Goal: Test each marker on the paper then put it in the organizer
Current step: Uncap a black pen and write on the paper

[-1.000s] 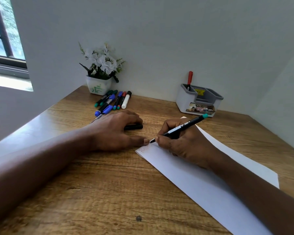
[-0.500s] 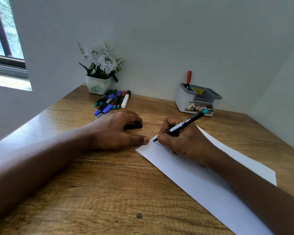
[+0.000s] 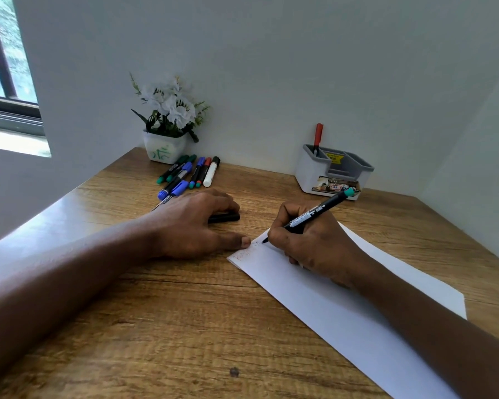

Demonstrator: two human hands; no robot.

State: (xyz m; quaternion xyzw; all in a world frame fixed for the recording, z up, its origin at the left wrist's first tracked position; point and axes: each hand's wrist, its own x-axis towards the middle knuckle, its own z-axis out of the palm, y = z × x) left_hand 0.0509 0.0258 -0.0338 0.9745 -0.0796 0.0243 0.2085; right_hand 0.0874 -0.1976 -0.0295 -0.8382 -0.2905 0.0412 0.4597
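My right hand (image 3: 314, 249) grips a black marker with a teal end (image 3: 314, 215) and rests on the white paper (image 3: 323, 306). The marker's tip touches the sheet near its far left corner, beside faint red marks. My left hand (image 3: 196, 226) lies palm down on the desk, its fingers curled over a black cap (image 3: 226, 218). Its thumb touches the paper's corner. The grey organizer (image 3: 332, 174) stands at the back right with one red marker (image 3: 318, 136) upright in it. Several loose markers (image 3: 190, 174) lie at the back left.
A white pot of artificial flowers (image 3: 166, 131) stands against the wall behind the loose markers. The wooden desk (image 3: 162, 326) is boxed in by white walls at the back and right. A window is at far left.
The marker's tip has shifted slightly to the right along the paper's top corner, and its teal end has dipped lower. My left hand has stayed in place.
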